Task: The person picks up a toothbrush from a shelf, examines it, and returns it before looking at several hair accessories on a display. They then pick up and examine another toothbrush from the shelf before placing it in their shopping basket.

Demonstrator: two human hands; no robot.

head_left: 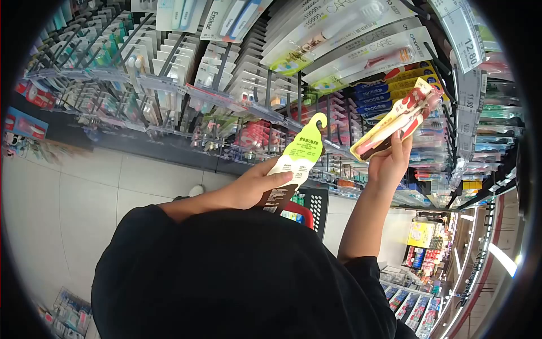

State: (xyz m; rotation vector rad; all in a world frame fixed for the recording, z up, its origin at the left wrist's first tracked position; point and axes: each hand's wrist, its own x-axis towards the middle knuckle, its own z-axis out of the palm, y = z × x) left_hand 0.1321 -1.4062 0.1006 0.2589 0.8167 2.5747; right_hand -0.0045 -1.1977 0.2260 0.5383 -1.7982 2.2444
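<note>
My left hand [254, 183] grips a hang-hole card package [299, 150], thumb on its printed face. The card is lime green at the hooked top, white in the middle and black at the bottom, with lines of small text. Further right, my right hand [391, 155] is closed on a toothbrush pack [395, 121] with yellow edges. A pink-red handle shows through its front, and a small pink figure is at its upper end. This pack is raised in front of the hanging rows, tilted. The two packages are apart from each other.
Hooks of packaged toothbrushes [367, 56] fill the shelf ahead, and price tags [466, 51] hang at the upper right. Below my hands is a dark basket with a red handle [305, 213]. Pale floor tiles [135, 192] lie to the left, and more display racks [415, 308] stand at the lower right.
</note>
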